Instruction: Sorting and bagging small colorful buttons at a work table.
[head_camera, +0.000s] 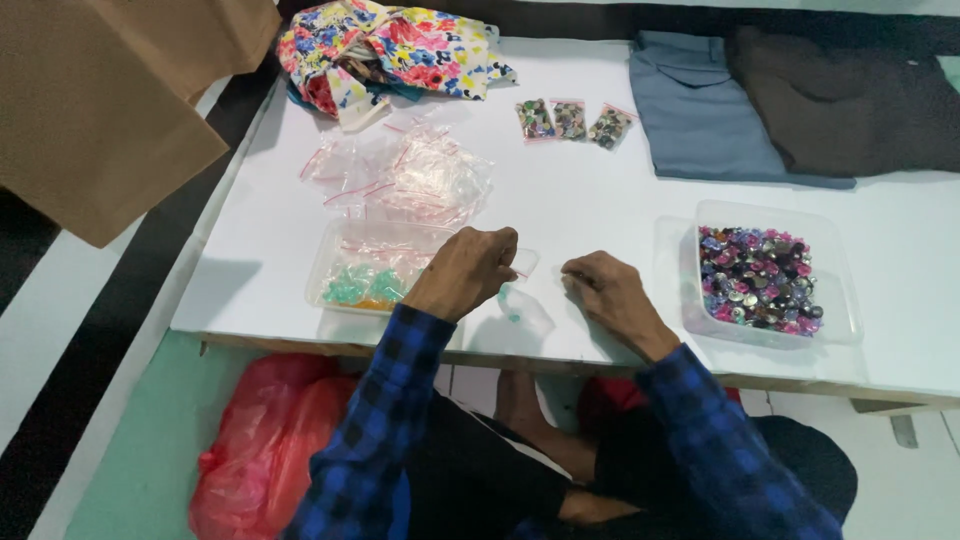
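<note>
White table, tiled floor; left hand pinching small clear bag, right hand curled, resting.

Three filled clear bags beside empty bags.

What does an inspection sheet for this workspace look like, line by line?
Surface: white table, low, lit from above.
Job's things: small clear bag under the left hand; clear tub of mixed beads; clear tray with green beads.
Clutter: pile of empty zip bags; three filled bags; floral cloth; folded blue cloth; dark cloth.
Hands: left pinches the bag's top; right hand rests curled on the table.
Cables: nothing seen.
Surroundings: red plastic bag on the floor; brown cloth at the left.
</note>
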